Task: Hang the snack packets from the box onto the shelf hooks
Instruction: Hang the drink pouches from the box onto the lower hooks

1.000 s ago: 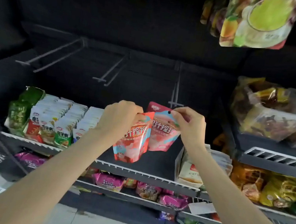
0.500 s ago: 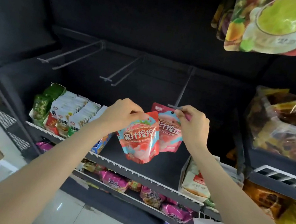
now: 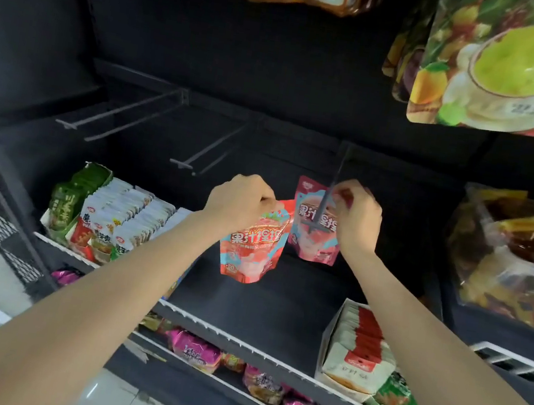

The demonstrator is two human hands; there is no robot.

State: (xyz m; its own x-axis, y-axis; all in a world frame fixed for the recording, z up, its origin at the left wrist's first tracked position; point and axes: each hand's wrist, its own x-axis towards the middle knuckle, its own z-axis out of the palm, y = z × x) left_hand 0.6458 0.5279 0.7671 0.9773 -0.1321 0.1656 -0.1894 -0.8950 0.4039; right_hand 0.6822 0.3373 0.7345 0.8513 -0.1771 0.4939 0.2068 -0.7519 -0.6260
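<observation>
The right hand (image 3: 355, 215) pinches the top of a pink snack packet (image 3: 314, 235) threaded onto the shelf hook (image 3: 327, 197). The left hand (image 3: 240, 200) grips a second red packet (image 3: 252, 245) just beside it. Below, a white carton (image 3: 349, 370) holds upright sachets (image 3: 366, 331), and a tray (image 3: 59, 240) holds rowed packets (image 3: 118, 214).

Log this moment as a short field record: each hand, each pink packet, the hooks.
left hand: grips the top of the front pink packet, which is held clear of any hook
right hand: pinches the top of the rear pink packet at the right hook
right hook: its rod crosses the rear packet's face; the tip shows in front of it
empty hooks: left hook, middle hook
shelf below: boxed and loose snacks
</observation>
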